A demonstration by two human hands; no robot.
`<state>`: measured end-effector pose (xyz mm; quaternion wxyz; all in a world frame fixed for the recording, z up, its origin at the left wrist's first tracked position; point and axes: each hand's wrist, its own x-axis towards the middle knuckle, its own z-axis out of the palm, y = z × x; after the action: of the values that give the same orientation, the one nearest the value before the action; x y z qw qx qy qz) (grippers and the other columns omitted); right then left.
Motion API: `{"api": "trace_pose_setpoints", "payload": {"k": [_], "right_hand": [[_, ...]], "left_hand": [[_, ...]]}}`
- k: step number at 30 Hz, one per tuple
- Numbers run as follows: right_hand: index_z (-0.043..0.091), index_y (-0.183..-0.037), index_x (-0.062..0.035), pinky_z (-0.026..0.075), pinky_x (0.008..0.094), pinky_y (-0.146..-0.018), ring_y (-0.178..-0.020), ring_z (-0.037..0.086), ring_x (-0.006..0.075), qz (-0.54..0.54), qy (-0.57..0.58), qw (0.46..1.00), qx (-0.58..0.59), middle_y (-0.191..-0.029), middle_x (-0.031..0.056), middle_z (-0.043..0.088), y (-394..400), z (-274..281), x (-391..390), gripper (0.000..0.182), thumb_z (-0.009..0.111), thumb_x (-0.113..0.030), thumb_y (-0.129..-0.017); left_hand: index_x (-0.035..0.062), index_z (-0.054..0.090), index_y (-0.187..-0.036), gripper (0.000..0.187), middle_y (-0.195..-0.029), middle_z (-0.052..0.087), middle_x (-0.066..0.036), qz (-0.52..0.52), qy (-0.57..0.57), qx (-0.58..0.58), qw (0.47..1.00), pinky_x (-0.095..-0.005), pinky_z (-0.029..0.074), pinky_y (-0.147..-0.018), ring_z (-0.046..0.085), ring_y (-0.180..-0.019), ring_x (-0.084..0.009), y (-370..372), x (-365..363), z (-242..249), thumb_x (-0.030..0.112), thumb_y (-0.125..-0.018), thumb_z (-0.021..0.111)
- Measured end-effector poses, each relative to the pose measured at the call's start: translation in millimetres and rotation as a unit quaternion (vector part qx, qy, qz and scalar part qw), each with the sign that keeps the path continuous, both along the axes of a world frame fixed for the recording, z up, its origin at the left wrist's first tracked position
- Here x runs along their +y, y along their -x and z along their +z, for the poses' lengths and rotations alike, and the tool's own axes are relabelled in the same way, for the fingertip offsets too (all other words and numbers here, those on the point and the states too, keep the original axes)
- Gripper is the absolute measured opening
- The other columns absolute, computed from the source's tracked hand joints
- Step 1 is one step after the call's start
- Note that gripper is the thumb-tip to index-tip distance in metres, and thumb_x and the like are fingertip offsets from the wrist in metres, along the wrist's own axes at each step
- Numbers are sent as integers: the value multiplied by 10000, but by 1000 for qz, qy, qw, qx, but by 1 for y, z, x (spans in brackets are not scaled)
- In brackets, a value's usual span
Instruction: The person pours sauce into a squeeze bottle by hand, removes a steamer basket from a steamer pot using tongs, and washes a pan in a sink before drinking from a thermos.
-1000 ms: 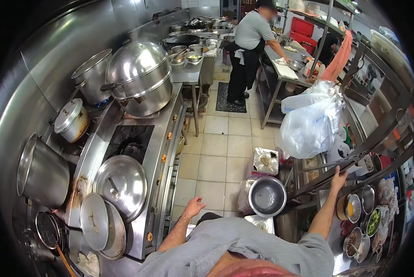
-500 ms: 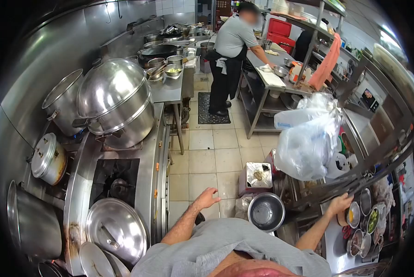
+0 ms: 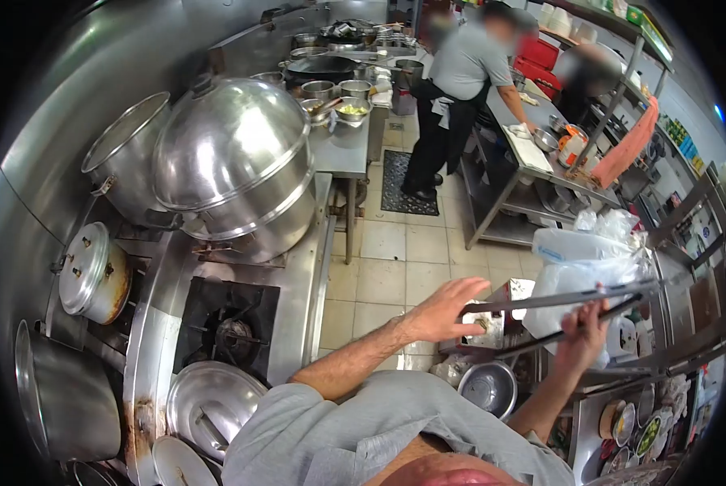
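Observation:
My left hand (image 3: 446, 312) reaches forward over the floor, fingers stretched out and thumb apart. The near end of a long dark metal bar (image 3: 533, 302) lies in the gap between its thumb and fingers. My right hand (image 3: 582, 330) is closed around a second, lower dark bar (image 3: 533, 346), and the two bars draw together towards the right. A clear plastic bag (image 3: 553, 292) hangs behind my right hand. Below the bars stand a metal bowl (image 3: 488, 389) and a box with a foil-like top (image 3: 519, 290).
A large domed steamer pot (image 3: 233, 154), a gas burner (image 3: 233, 334) and a round lid (image 3: 205, 401) are on the left. Ahead, a person (image 3: 472, 73) in grey leans over a steel table (image 3: 533, 168). Ingredient bowls (image 3: 622, 425) sit at lower right.
My left hand has moved forward and right to the bars' ends. My right hand has left the ingredient bowls and risen to the bars. The view has shifted left.

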<state>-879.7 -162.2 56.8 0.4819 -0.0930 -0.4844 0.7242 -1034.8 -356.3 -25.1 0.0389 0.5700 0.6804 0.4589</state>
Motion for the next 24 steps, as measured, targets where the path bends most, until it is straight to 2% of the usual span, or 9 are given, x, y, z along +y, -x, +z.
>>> {"api": "trace_pose_setpoints", "payload": {"k": [2, 4, 6, 7, 10, 12, 17, 22, 24], "right_hand": [[392, -1266, -22, 262, 213, -463, -519, 279, 58, 89, 23, 995, 33, -685, -48, 347, 46, 6, -30, 385, 467, -196, -931], [357, -1296, -30, 385, 225, -595, -684, 472, 105, 157, 23, 982, 99, -842, 6, 488, 83, 9, -47, 472, 523, -228, -902], [323, -1324, -48, 425, 320, -834, -1040, 509, 225, 220, -58, 971, 74, -1146, 109, 501, 116, 7, -57, 605, 608, -275, -842], [335, -1325, -68, 340, 421, -983, -1230, 377, 318, 310, -120, 941, 61, -1323, 175, 383, 129, 5, -55, 672, 667, -301, -789], [429, -1239, -84, 377, 467, -934, -1077, 501, 335, 448, -81, 884, 106, -1093, 138, 534, 171, -12, -57, 527, 648, -287, -806], [477, -1111, -76, 401, 470, -893, -938, 549, 303, 432, -57, 892, 119, -926, 102, 555, 201, -24, -46, 377, 625, -275, -827], [420, -782, -85, 355, 314, -533, -507, 378, 142, 283, -1, 953, 108, -618, 19, 397, 272, -22, -6, 302, 495, -351, -902], [515, -908, -54, 408, 347, -711, -707, 482, 183, 296, -13, 949, 107, -736, 54, 504, 324, -21, 31, 381, 445, -428, -907], [521, -955, -40, 410, 369, -778, -773, 497, 196, 291, -29, 951, 96, -798, 59, 517, 342, -17, 37, 431, 425, -457, -905]], "left_hand": [[53, 340, -1285, 606, -1229, 427, -184, 33, -51, 61, 996, -389, 377, -953, 435, -1141, -320, 13, -5, 6, 300, -809, 623], [42, 378, -1239, 463, -1108, 523, -175, 43, 45, -96, 993, -368, 456, -833, 545, -993, -315, 33, -10, 9, 198, -848, 571], [52, 414, -1197, 347, -982, 574, -160, 76, -18, -42, 996, -358, 485, -740, 592, -872, -317, 55, -20, 14, 123, -873, 516], [53, 426, -1185, 332, -973, 570, -167, 97, -9, -35, 995, -360, 482, -749, 587, -871, -323, 64, -24, 13, 128, -875, 515], [55, 441, -1167, 341, -980, 560, -167, 121, 12, -53, 991, -377, 460, -790, 560, -916, -317, 90, -44, 28, 171, -863, 540], [47, 464, -1151, 406, -1044, 543, -159, 136, 159, 161, 964, -384, 426, -844, 514, -999, -308, 115, -61, 45, 241, -819, 592], [38, 531, -1135, 416, -1114, 534, -156, 351, 110, 253, 895, -383, 378, -934, 480, -1072, -309, 209, -132, 173, 261, -791, 601], [68, 537, -1154, 429, -1187, 523, -125, 632, 323, 301, 637, -429, 416, -890, 502, -1072, -317, 313, -214, 245, 390, -883, 450], [76, 575, -1101, 427, -1126, 560, -131, 667, 322, 279, 611, -431, 425, -875, 503, -1073, -321, 336, -231, 244, 415, -886, 429]]}}
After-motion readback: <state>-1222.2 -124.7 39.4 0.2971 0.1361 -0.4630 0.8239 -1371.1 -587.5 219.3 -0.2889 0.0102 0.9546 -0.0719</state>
